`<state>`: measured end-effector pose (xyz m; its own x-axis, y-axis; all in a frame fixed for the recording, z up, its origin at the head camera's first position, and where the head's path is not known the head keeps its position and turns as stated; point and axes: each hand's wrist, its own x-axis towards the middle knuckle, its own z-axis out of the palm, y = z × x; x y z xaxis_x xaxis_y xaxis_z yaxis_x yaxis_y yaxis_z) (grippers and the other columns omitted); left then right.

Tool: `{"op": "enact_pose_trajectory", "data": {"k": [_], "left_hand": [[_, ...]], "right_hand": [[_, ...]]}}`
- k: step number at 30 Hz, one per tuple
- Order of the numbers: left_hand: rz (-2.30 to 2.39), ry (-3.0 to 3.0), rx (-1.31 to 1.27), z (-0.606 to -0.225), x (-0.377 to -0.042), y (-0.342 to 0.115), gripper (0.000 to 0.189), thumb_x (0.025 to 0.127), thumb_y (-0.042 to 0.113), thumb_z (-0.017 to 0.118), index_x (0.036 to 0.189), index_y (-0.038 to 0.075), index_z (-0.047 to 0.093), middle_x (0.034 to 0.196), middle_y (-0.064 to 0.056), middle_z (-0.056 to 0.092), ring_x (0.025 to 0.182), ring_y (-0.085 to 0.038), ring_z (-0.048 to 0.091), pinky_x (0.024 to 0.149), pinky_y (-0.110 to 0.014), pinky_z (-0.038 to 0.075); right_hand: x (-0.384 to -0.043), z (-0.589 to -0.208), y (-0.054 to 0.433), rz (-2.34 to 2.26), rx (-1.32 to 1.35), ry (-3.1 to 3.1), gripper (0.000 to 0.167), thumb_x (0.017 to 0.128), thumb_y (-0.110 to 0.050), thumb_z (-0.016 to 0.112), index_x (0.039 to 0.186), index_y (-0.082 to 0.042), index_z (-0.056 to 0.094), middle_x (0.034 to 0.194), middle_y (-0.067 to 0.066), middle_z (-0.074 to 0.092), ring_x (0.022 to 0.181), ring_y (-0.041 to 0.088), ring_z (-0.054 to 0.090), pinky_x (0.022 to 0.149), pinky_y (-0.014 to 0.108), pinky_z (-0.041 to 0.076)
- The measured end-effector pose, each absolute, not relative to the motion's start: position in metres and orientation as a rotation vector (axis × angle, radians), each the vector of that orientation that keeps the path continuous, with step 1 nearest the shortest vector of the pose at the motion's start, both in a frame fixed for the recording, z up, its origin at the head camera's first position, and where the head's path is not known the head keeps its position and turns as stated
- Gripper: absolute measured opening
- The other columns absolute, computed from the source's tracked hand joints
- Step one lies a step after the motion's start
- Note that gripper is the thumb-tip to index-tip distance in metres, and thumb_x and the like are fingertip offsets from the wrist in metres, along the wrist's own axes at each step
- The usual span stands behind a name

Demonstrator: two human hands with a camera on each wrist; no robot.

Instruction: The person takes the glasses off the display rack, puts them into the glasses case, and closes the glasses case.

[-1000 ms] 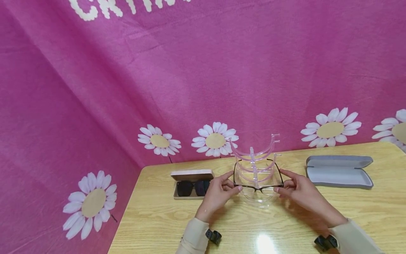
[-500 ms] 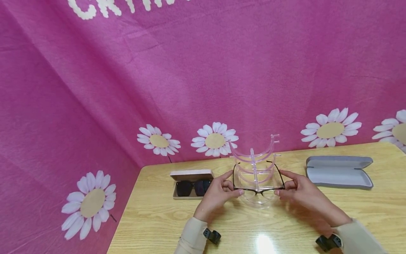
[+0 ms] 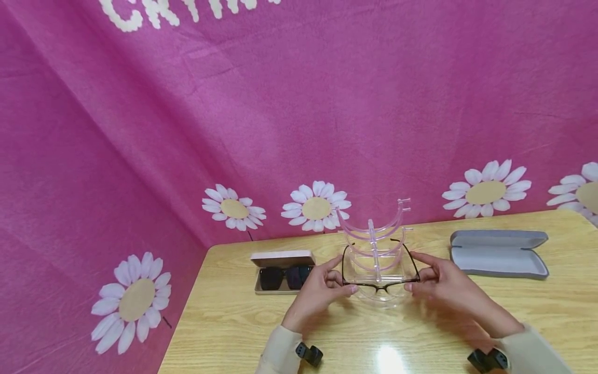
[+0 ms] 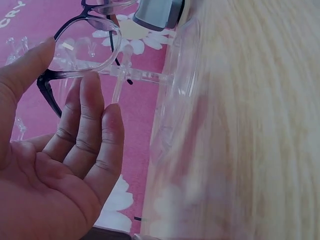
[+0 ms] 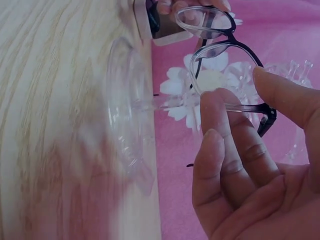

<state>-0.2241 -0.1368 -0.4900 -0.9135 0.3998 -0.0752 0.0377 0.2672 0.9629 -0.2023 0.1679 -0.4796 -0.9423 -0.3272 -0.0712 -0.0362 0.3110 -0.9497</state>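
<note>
Black-rimmed eyeglasses [image 3: 381,288] with clear lower rims are held between both hands, front toward me and temples pointing away. My left hand [image 3: 318,289] pinches the left end of the frame between thumb and fingers. At the other end, my right hand [image 3: 449,286] pinches the frame near the hinge [image 5: 268,114]. A clear, pink-tinted eyeglass display stand [image 3: 374,240] with curved arms rises between the temples. Its round base [image 4: 186,70] is on the table, and the top arms hold nothing. In the head view the frame front overlaps the stand's lower part.
Left of the stand, an open case [image 3: 283,257] holds dark sunglasses [image 3: 272,278], partly behind my left hand. An open grey glasses case [image 3: 500,258] lies to the right. A pink curtain with daisies [image 3: 316,206] hangs behind the wooden table [image 3: 233,322].
Both hands have brought the eyeglasses slightly toward me and lower in the head view. The grip at each end stays the same; the stand and cases have not moved.
</note>
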Motion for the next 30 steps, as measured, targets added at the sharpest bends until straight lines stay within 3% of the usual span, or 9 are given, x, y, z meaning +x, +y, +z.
{"op": "enact_pose_trajectory", "data": {"k": [17,23,30], "left_hand": [[1.713,2.187,0.385,-0.469,-0.185,-0.146,0.085,0.09,0.016,0.082,0.16,-0.002,0.036,0.079,0.005,0.062,0.065,-0.001,0.053,0.064,-0.015,0.045],[1.737,2.18,0.346,-0.463,-0.168,-0.146,0.086,0.089,0.016,0.083,0.159,-0.002,0.037,0.081,0.006,0.062,0.067,0.001,0.055,0.066,-0.013,0.049],[1.754,2.188,0.343,-0.451,-0.159,-0.147,0.085,0.089,0.018,0.084,0.159,0.002,0.04,0.082,0.005,0.062,0.071,0.001,0.058,0.072,-0.014,0.052]], "right_hand": [[-0.174,-0.461,0.168,-1.649,-0.489,2.304,0.089,0.094,-0.01,0.076,0.151,0.028,0.019,0.087,0.007,0.08,0.073,0.0,0.07,0.065,0.022,0.056],[-0.164,-0.452,0.165,-1.618,-0.513,2.339,0.088,0.092,-0.009,0.078,0.149,0.029,0.023,0.084,0.004,0.079,0.066,-0.001,0.064,0.054,0.022,0.049],[-0.153,-0.437,0.166,-1.507,-0.483,2.408,0.086,0.093,-0.015,0.079,0.15,0.024,0.029,0.085,0.003,0.08,0.068,-0.002,0.064,0.058,0.021,0.049]]}}
